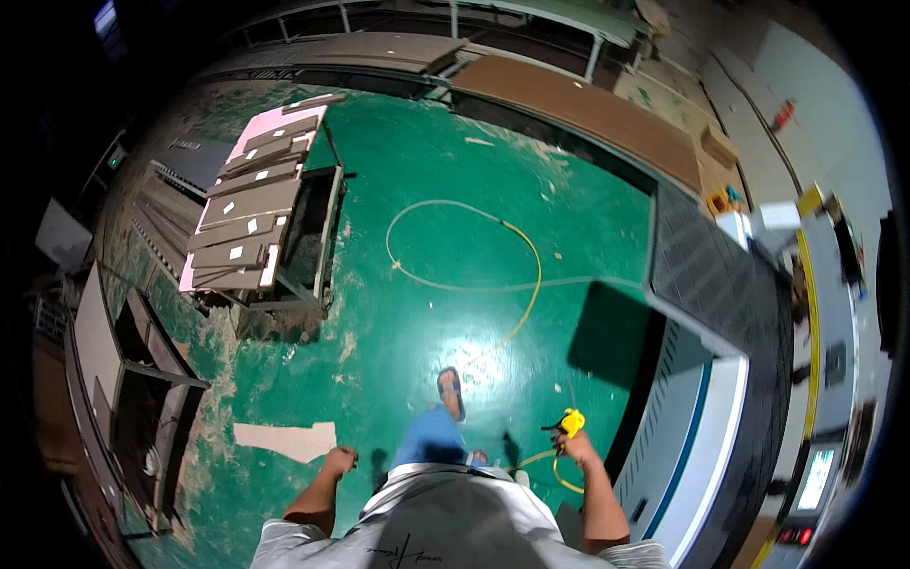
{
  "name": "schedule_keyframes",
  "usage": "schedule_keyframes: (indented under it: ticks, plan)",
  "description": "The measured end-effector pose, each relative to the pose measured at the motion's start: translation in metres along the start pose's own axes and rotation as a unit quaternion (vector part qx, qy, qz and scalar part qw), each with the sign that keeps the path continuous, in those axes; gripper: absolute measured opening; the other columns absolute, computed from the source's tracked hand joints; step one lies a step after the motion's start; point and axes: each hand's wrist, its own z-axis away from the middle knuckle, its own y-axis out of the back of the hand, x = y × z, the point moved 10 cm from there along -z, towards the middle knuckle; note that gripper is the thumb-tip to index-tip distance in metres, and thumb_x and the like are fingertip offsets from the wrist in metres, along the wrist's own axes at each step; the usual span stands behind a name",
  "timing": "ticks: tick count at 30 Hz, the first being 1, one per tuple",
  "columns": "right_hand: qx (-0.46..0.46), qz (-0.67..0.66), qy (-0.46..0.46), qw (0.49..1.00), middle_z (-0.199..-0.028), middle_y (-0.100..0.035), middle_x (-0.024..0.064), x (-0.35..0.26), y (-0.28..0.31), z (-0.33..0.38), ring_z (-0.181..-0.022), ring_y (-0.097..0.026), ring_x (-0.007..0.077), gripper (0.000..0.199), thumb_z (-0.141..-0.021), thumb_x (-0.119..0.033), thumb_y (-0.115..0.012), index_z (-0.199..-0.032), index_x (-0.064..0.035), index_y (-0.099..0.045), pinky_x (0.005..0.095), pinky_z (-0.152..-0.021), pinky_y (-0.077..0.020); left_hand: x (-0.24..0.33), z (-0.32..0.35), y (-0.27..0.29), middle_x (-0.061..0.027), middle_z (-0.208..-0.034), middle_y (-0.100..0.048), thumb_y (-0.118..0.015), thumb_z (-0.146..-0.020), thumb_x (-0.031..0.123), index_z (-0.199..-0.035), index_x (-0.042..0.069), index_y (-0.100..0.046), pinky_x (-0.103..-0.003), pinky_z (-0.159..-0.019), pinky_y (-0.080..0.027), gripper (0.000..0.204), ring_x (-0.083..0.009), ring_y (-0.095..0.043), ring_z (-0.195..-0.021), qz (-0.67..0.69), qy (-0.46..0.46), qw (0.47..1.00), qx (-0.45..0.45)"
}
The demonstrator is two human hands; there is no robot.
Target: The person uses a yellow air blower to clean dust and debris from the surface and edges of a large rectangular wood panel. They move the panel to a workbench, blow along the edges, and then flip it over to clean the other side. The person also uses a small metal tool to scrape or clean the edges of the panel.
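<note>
My right hand (574,448) is wrapped round a yellow air blow gun (573,422) with a black part sticking out to its left. A yellow coiled hose (565,482) hangs just below that hand. On the left, my left hand (339,461) hangs at my side with its fingers curled in and nothing visible in them. Close by it, a pale, irregular flat piece (286,439) lies on the green floor. A long hose (539,269), part yellow and part clear, loops across the floor ahead of my feet.
At the left stands a rack (318,237) bearing several brown panels (249,204). Nearer is an open wooden frame (166,379). A large machine with a dark bed (706,266) and a lit control screen (816,479) runs along the right. Brown boards (578,109) lie stacked at the back.
</note>
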Motion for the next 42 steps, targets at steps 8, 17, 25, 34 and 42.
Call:
schedule_keyframes:
  ticks: [8, 17, 25, 34, 42]
  plan:
    - [-0.105, 0.581, -0.042, 0.806, -0.102, -0.076, 0.0106, 0.061, 0.078, -0.19, -0.089, -0.073, 0.031, 0.049, -0.089, -0.056, -0.054, -0.111, -0.0166, -0.072, 0.0438, -0.073, -0.0565, 0.109, -0.131, -0.112, -0.0088, -0.088, -0.071, -0.069, -0.094, 0.027, -0.095, 0.007, -0.072, -0.044, -0.06, -0.052, 0.02, -0.0285, -0.071, -0.08, 0.111, 0.151, 0.975, -0.115]
    - [-0.119, 0.069, -0.335, 0.932, -0.096, -0.073, 0.0066, -0.136, 0.051, -0.395, -0.081, -0.071, 0.0218, 0.018, -0.097, -0.03, -0.065, -0.105, -0.014, -0.07, 0.0397, -0.057, -0.0546, 0.66, -0.306, -0.063, -0.0167, -0.096, -0.074, -0.065, -0.092, 0.028, -0.096, 0.007, -0.074, -0.042, -0.076, -0.054, 0.023, -0.0269, -0.071, -0.093, -0.184, -0.174, 0.967, 0.006]
    - [-0.103, 0.381, -0.119, 0.911, -0.093, -0.071, 0.0083, -0.554, 0.104, -0.691, -0.082, -0.067, 0.0268, 0.03, -0.095, -0.039, -0.064, -0.105, -0.0115, -0.069, 0.0395, -0.065, -0.0521, 0.839, -0.425, 0.031, -0.0105, -0.096, -0.076, -0.067, -0.09, 0.033, -0.106, 0.009, -0.074, -0.041, -0.078, -0.055, 0.03, -0.0273, -0.072, -0.086, -0.1, -0.085, 0.986, 0.101]
    - [-0.091, -0.003, 0.089, 0.992, -0.102, -0.072, 0.0138, -1.112, 0.061, -0.957, -0.071, -0.071, 0.0219, 0.033, -0.099, -0.033, -0.064, -0.119, -0.008, -0.059, 0.0297, -0.048, -0.052, 0.827, -0.569, 0.066, -0.0114, -0.097, -0.073, -0.072, -0.091, 0.02, -0.098, 0.007, -0.075, -0.042, -0.059, -0.051, 0.016, -0.0235, -0.068, -0.07, 0.028, 0.112, 0.992, 0.057]
    - [-0.211, -0.549, 0.118, 0.8, -0.131, -0.067, 0.0159, -1.345, -0.084, -1.05, -0.039, -0.035, 0.0102, 0.028, -0.103, -0.034, -0.054, -0.119, -0.0147, -0.065, 0.0238, -0.037, -0.0296, 1.059, -0.826, 0.108, -0.0087, -0.107, -0.074, -0.073, -0.094, 0.027, -0.115, 0.01, -0.074, -0.046, -0.078, -0.055, 0.027, -0.024, -0.071, -0.089, -0.001, -0.064, 0.995, -0.072]
